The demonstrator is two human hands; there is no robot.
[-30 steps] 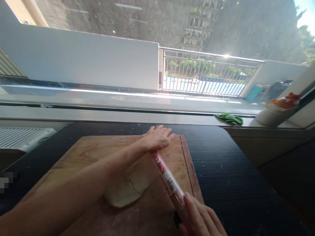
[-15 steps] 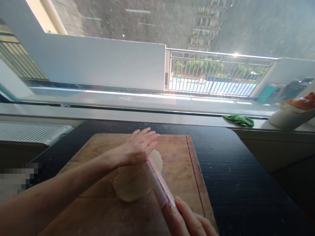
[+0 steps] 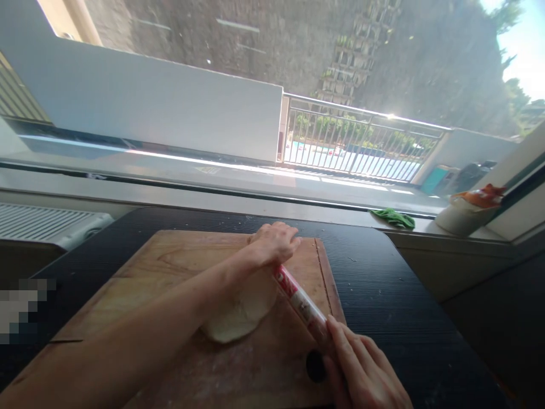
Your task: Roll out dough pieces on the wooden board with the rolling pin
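Note:
A rolling pin point(image 3: 303, 304) with a red and white printed wrapper lies slantwise over the right side of the cutting board point(image 3: 140, 258). My left hand point(image 3: 277, 243) is curled over its far end, fingers bent down. Around the near end, my right hand point(image 3: 361, 363) is wrapped, with the thumb side partly hidden. A flat, pale piece of dough point(image 3: 240, 312) rests on the board left of the pin. My left forearm covers part of the dough.
The wooden board lies on a black table point(image 3: 383, 295) against a window sill. On the sill are a green cloth point(image 3: 394, 217) and a whitish container point(image 3: 462, 218) with something orange on top. A white radiator point(image 3: 51, 224) stands at left. A dark round spot point(image 3: 315, 365) shows on the board.
The rolling pin and both hands have shifted right, off most of the dough. My left fingers went from stretched flat to curled over the pin. The view has tilted slightly.

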